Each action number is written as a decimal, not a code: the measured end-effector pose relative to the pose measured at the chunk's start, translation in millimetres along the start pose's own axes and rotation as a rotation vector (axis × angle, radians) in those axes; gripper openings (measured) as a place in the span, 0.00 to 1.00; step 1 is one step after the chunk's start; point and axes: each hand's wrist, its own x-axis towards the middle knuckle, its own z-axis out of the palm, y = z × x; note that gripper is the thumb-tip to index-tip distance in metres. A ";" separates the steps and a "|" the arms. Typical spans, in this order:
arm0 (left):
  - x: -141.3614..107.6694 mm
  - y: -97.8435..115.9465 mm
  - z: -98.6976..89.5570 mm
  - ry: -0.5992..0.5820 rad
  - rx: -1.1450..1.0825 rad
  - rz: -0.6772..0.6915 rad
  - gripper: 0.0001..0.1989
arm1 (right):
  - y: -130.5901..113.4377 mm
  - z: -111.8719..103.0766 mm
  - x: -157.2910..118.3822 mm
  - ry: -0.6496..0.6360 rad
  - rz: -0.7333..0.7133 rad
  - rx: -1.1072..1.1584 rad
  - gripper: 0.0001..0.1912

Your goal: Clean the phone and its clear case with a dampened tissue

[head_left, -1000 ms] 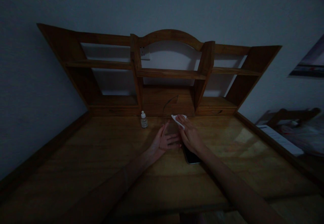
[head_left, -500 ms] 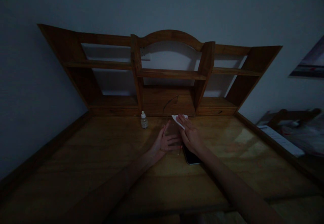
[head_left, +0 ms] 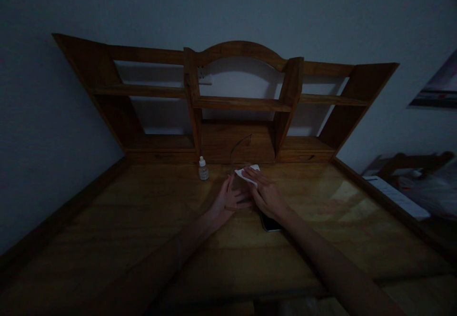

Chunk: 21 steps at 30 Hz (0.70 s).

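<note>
Our right hand holds its fingers together over a white tissue, securing it near the back of the wooden desk. Our left hand lies spread just beside it, between a dropper bottle and a smartphone.

Wooden desk hutch against dim wall

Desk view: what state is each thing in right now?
Right hand, fingers down on the white tissue
Left hand, open, fingers spread
white tissue, folded, partly covered by the right fingers
dropper bottle, upright, white cap on
smartphone, lying flat, dark surface up, partly behind the right hand
</note>
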 end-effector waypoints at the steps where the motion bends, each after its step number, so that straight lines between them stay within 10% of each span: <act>1: -0.2 -0.3 0.1 -0.009 0.007 -0.001 0.33 | 1.0 0.4 0.4 0.015 0.014 -0.002 0.26; 21: -2.9 -0.9 2.7 0.000 0.032 0.012 0.34 | 6.6 -0.7 0.6 0.008 -0.035 -0.038 0.28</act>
